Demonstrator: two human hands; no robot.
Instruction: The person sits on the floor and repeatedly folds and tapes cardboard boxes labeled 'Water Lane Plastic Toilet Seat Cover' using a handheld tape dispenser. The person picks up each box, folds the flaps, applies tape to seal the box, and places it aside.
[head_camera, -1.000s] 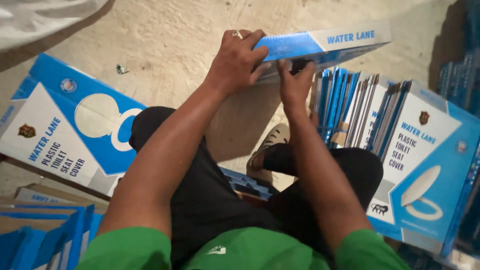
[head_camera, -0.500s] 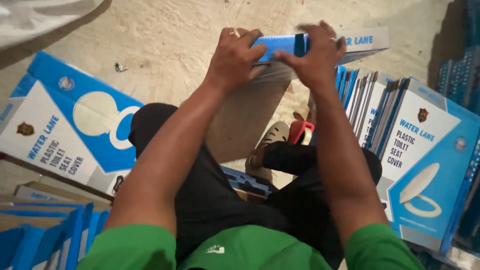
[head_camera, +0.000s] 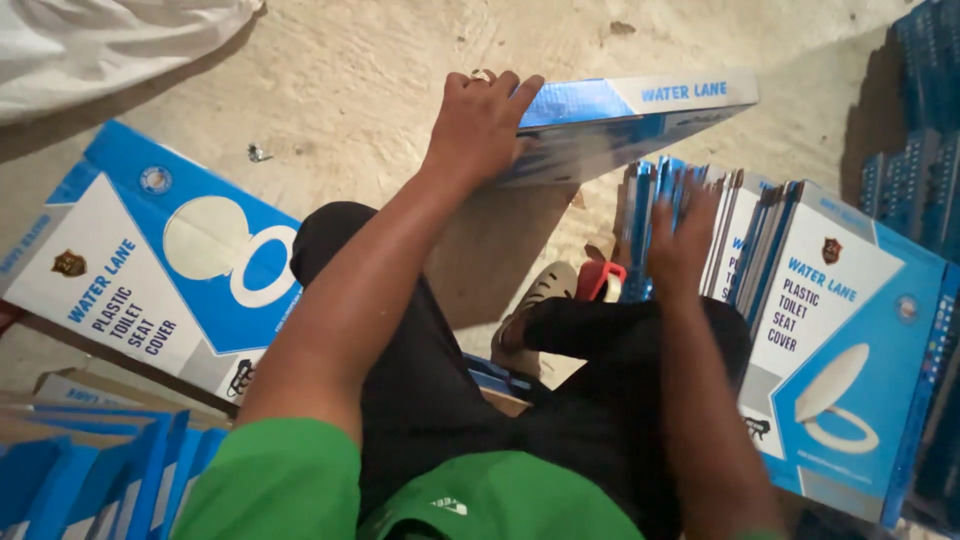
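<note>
Head view: a flat blue-and-white cardboard box (head_camera: 620, 125) was gripped at its near end by the left hand (head_camera: 480, 125), fingers curled over its top edge. The blurred right hand (head_camera: 682, 235), fingers spread, was laid against a row of upright flattened blue cartons (head_camera: 740, 240). One box appeared assembled; many flats seemingly remained below the fingers.

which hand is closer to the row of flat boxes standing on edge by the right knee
Right. The right hand is blurred but sits over the tops of the upright flat boxes, seemingly touching them. The left hand is off to their left, gripping the assembled blue box.
</note>
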